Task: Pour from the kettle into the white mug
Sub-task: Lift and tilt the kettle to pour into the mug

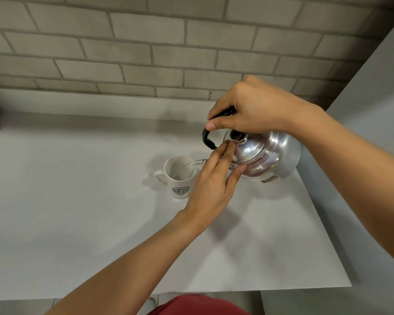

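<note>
- Pouring is the step in hand: the steel kettle [263,155] is tipped toward the white mug [179,177], and a thin clear stream [192,164] runs from the spout region down into the mug's mouth
- Right hand [250,110] is closed around the black handle [208,138], fingers curled over the top and thumb pressed along the front, carrying the kettle's weight clear of the counter
- Left hand [210,183] is not gripping; its fingers [223,153] lie nearly straight and close together, tips resting on the domed lid [248,151] just below the black knob [237,135], with the thumb against the kettle's body lower down, so it seems to hold the lid on while the kettle tilts
- Mug stands upright on the pale counter [77,201], left of the kettle and just beside the left hand, handle turned away to the left and a green logo facing the camera; the spout itself is hidden behind the left fingers
- Level inside the mug is hard to read: the inner wall looks mostly bare, so I judge the filling to be at an early to middle stage
- Next move calls for keeping the tilt steady and the stream centred in the mug, then righting the kettle slowly as the level nears the rim, with the left fingers kept on the lid until the kettle is level
- Brick-pattern wall [146,53] stands behind the counter, and nothing else sits near the mug
</note>
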### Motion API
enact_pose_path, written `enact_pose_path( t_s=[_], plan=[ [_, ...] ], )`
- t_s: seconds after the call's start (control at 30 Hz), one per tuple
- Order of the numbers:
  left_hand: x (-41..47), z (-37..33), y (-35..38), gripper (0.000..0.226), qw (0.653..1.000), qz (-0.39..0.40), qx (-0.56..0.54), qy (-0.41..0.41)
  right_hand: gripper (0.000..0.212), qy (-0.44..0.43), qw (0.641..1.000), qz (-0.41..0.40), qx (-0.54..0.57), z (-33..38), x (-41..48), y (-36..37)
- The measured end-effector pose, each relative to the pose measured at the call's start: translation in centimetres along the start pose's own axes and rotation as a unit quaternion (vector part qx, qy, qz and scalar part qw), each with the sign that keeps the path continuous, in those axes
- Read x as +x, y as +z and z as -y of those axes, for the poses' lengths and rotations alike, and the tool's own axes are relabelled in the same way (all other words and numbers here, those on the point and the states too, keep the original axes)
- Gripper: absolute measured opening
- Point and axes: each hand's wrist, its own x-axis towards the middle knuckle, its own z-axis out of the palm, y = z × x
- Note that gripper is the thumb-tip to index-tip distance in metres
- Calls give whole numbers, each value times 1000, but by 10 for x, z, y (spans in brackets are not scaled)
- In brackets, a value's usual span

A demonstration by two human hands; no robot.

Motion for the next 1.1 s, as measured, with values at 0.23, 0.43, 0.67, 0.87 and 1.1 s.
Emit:
enact_pose_path(
  t_s=[0.23, 0.43, 0.67, 0.87, 1.1],
  plan=[
    [2, 0, 3, 57, 1000, -2, 12, 7, 27, -7, 1000, 11, -21, 0, 0, -3],
    [3, -1, 4, 57, 1000, -2, 3, 8, 28, -7, 999, 17, -30, -1, 3, -3],
    [3, 2, 4, 58, 1000, -8, 1, 6, 27, -4, 999, 26, -34, 1, 7, -2],
    [4, 6, 6, 59, 1000, -14, -8, 9, 28, -7, 999, 26, -45, 2, 10, -3],
    [9, 8, 8, 57, 999, -22, -17, 18, 28, -7, 998, 36, -54, 4, 13, -6]
  ],
)
